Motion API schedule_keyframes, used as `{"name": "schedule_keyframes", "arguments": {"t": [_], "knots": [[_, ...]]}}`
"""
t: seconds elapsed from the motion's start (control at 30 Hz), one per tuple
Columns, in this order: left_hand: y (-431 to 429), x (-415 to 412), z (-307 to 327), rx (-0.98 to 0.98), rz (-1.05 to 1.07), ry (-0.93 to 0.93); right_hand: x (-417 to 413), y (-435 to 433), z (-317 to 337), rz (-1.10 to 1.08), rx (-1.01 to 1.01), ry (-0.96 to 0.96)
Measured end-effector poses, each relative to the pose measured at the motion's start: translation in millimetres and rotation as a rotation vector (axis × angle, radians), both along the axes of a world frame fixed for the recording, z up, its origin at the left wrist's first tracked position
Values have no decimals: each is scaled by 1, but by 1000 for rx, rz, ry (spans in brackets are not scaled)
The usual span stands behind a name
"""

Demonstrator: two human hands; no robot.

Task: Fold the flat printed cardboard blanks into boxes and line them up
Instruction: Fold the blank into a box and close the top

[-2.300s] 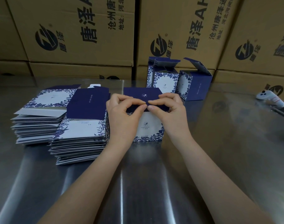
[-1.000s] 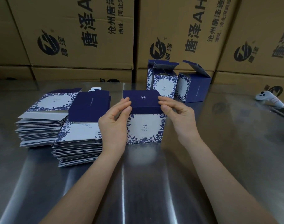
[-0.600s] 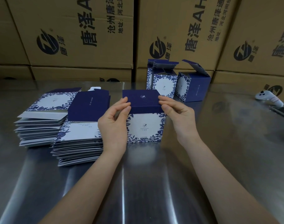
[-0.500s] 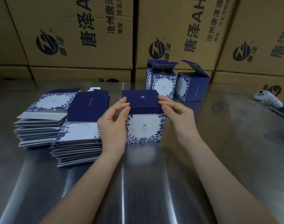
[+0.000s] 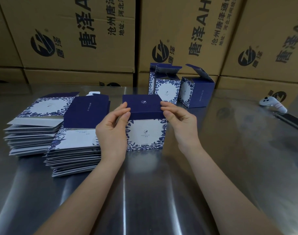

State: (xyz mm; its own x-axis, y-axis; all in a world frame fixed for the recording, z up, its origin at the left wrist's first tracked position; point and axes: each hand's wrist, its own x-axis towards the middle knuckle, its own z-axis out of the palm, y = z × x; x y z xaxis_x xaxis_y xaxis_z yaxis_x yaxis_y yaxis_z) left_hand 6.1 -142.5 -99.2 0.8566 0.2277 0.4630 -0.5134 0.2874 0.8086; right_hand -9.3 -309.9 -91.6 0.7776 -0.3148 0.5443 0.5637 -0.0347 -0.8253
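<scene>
steel table (image 5: 229, 167), brown cartons (image 5: 77, 39) behind: my left hand (image 5: 111, 131) and right hand (image 5: 182, 122) each pinch a near corner of the navy lid (image 5: 142, 106) on the box (image 5: 145, 131) standing between them, my left palm hiding its lower left corner. beside my left wrist sit two stacks of blanks (image 5: 73, 146), the nearer partly covered by it; beyond stand two open-flapped boxes (image 5: 198, 94), one half hidden, and a white thing (image 5: 272, 105) i can't make out.

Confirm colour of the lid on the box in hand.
The lid is dark navy with a small white logo; seen best in the head view.
</scene>
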Motion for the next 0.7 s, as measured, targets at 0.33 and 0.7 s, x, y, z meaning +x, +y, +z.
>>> {"name": "schedule_keyframes", "arguments": {"t": [0.33,0.7], "knots": [[-2,-7,-10,311,-1,31,-4,1,-2,-95,-177,2],[-10,-4,-19,770,-29,242,-1,2,-11,-574,-415,-140]]}}
